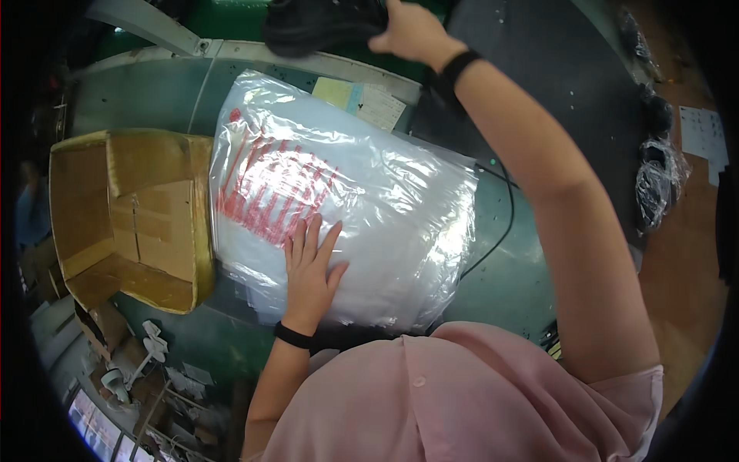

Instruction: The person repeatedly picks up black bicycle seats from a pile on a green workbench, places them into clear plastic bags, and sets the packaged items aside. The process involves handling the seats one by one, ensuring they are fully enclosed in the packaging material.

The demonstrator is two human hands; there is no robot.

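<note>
Atop plastic bags (392, 208), the left hand (308, 273) lies flat, right hand (416, 35) gripping a blurred, cut-off black object (323, 27).

Prob. wkshp: plastic bag pile (385, 231), cardbd box (162, 223)

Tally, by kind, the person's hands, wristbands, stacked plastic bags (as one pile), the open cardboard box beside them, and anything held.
Hands: 2 (left hand, right hand)
Black wristbands: 2
Plastic bag pile: 1
Open cardboard box: 1
Black object, blurred, in right hand: 1
Total: 7
</note>
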